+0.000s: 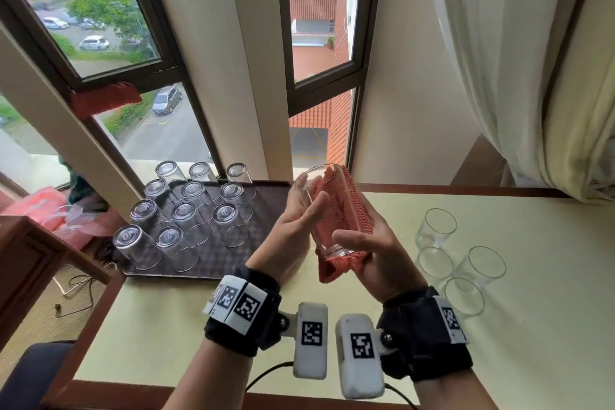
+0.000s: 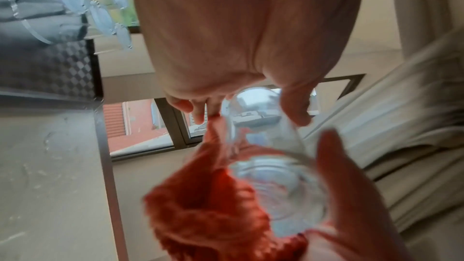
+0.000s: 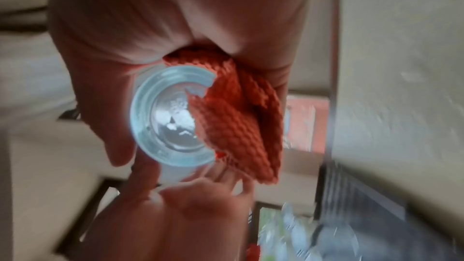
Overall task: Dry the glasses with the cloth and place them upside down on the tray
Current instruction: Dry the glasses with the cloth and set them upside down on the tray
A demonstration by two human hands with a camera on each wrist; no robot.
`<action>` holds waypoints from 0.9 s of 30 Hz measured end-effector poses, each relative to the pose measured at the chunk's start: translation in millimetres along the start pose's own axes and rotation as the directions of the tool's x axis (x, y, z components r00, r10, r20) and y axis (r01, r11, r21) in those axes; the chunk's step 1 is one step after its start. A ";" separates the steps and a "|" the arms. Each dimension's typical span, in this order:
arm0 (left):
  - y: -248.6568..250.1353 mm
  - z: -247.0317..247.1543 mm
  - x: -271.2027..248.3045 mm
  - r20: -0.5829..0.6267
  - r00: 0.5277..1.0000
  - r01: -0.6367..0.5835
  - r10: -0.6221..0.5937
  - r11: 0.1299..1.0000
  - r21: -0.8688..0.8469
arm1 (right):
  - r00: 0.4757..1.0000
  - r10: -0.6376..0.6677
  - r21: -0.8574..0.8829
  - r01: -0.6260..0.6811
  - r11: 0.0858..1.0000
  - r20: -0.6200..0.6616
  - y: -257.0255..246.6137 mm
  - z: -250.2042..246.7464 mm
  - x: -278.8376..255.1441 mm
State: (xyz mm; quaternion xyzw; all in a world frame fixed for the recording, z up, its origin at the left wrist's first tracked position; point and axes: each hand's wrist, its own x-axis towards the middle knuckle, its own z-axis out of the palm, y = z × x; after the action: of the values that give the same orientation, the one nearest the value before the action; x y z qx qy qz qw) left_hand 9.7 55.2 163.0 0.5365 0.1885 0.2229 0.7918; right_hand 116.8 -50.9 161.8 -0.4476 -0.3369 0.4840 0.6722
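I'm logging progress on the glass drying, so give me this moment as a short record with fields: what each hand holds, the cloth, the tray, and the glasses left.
held glass: tilted, over the table, between both hands
left hand: grips the glass near its rim
right hand: holds the glass base and the cloth
cloth: orange, wrapped along the glass's side and under its base
tray: dark, holds eleven glasses upside down
waiting glasses: four, upright on the table, right of the hands

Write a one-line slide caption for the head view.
Both hands, left hand and right hand, hold a glass wrapped in an orange cloth beside a tray of upturned glasses.
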 end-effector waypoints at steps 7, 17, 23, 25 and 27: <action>-0.7 -4.2 3.0 -0.045 0.998 -0.039 0.040 0.999 0.019 | 0.986 -0.152 -0.376 0.114 0.919 -0.072 -2.2 6.0 6.8; 1.8 -8.8 -5.9 0.018 0.998 -0.061 0.061 0.998 -0.021 | 0.996 -0.061 -0.144 0.050 0.988 -0.068 -5.5 5.5 7.5; 6.0 0.5 -1.7 -0.051 0.993 -0.110 0.110 0.994 -0.009 | 0.996 -0.085 -0.269 0.080 0.960 -0.008 -6.2 12.3 8.7; 2.9 5.1 -0.3 -0.070 0.988 -0.139 0.140 0.990 0.026 | 0.999 -0.038 -0.080 0.040 0.996 0.021 -4.5 12.9 6.1; 3.7 9.5 -1.1 -0.056 0.988 -0.144 0.147 0.988 0.050 | 0.999 -0.011 0.130 0.006 0.992 0.034 -4.0 6.9 4.1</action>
State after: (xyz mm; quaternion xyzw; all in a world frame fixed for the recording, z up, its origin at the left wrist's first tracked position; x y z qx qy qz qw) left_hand 13.4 48.5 169.8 0.5601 0.1776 0.2915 0.7549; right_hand 113.3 -45.6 168.1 -0.3932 -0.3183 0.5098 0.6958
